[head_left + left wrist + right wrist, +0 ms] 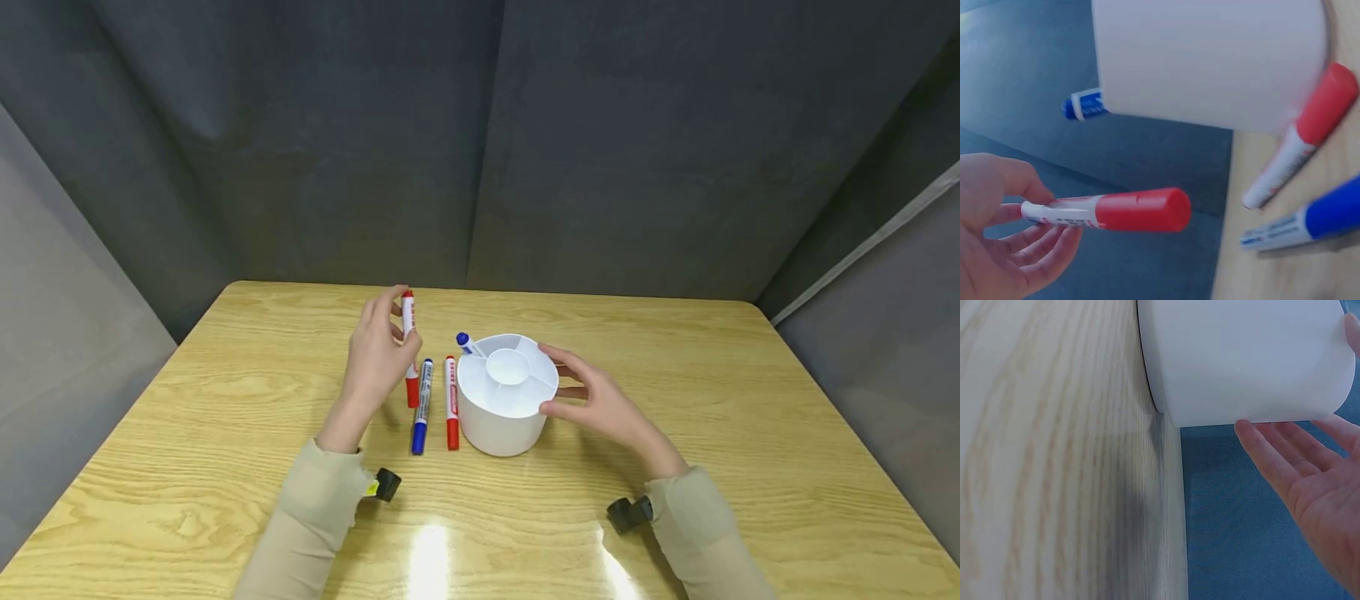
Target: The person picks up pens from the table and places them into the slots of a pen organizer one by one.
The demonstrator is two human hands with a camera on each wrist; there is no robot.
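Under both hands lies the table [675, 400], pale wood grain, with grey curtains [480, 142] hung behind and beside it. Just left of the right hand [600, 404] stands the holder [507, 406], a round white tub split into compartments with a small cup at its middle; the hand's fingers are spread and nearly straight, cupping the tub's right wall, thumb at the rim and fingertips [1249, 432] touching the side. Leaning in the holder's far-left compartment, a blue marker [468, 342] pokes its cap over the rim, between the two hands. To the right of the left hand [378, 358], flat on the wood, lie a blue-capped marker [422, 406] and a red-capped marker [452, 402], side by side and just beside the tub. Pinched between the left thumb and fingers is a red marker [1110, 211], lifted off the table and held nearly upright, white barrel in the grip, red cap clear of the fingers.
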